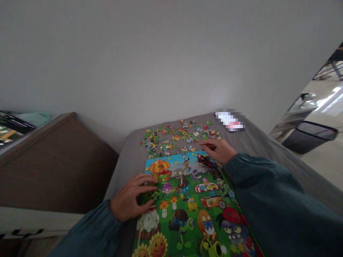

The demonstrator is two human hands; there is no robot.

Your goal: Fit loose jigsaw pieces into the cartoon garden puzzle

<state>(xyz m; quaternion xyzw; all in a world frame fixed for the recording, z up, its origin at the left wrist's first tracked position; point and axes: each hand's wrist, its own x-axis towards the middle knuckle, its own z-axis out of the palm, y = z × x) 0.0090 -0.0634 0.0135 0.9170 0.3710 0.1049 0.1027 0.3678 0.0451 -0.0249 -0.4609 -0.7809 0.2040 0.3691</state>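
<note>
A colourful cartoon jigsaw board (184,200) lies on a grey cloth-covered surface, its top band blue and the rest mostly green. My left hand (134,196) rests at the board's left edge, fingers apart and curved over some loose dark-green pieces. Over the board's upper right corner is my right hand (218,150), thumb and forefinger pinched together. Whatever may be between those fingertips is too small to make out. Beyond the board, many loose jigsaw pieces (184,134) are spread in a rough patch. A few dark pieces lie under the right hand, partly hidden.
A phone (230,120) with a lit, blurred screen lies at the back right of the grey cloth (257,146). A plain wall (171,64) rises behind. Left stands a brown cabinet (59,164); on the floor at right is a dark mesh bin (308,137).
</note>
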